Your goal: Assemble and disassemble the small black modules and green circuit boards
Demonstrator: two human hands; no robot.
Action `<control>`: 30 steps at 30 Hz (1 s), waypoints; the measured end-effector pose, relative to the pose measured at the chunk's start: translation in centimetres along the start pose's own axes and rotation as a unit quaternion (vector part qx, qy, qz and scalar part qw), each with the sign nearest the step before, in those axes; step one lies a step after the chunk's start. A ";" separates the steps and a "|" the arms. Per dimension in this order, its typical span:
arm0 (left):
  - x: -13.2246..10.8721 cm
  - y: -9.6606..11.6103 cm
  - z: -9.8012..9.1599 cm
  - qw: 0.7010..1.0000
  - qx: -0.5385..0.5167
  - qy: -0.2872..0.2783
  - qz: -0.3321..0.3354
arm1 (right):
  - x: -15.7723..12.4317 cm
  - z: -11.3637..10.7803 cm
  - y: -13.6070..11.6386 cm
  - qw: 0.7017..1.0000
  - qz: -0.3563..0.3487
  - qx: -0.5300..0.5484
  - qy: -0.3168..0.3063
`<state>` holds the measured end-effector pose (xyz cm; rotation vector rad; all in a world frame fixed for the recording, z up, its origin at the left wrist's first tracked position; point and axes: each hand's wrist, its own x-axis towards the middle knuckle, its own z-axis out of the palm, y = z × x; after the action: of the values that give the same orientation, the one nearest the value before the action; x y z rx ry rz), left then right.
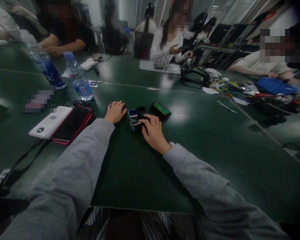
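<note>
My left hand [115, 112] rests on the dark green table [140, 173] with its fingers curled under, just left of a small circuit board [134, 120] that carries a little blue screen. My right hand [153, 132] lies right beside that board, fingertips pressed against its right side and against a small black module [141, 110]. A green board in a black frame [160, 109] lies just beyond my right hand. Both arms wear grey sleeves.
A white power bank [50, 122] and a phone in a red case [72, 124] lie at the left, with two water bottles [78, 80] behind. Cables, tools and a blue tray [275, 86] crowd the far right. Other people sit along the far side.
</note>
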<state>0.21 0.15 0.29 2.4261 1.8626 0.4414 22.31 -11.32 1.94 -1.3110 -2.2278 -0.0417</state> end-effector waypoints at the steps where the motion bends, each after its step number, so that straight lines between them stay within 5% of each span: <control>1: 0.0 0.0 0.0 1.000 0.001 0.000 0.001 | 0.0 0.0 0.0 1.000 0.000 0.000 0.000; 30: 0.1 -0.2 0.1 1.000 0.001 -0.004 0.001 | -0.1 0.2 0.0 1.000 0.000 -0.010 -0.006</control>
<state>0.09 0.28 0.17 2.4281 1.8576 0.4283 22.23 -11.29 1.71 -1.3258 -2.2432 -0.0556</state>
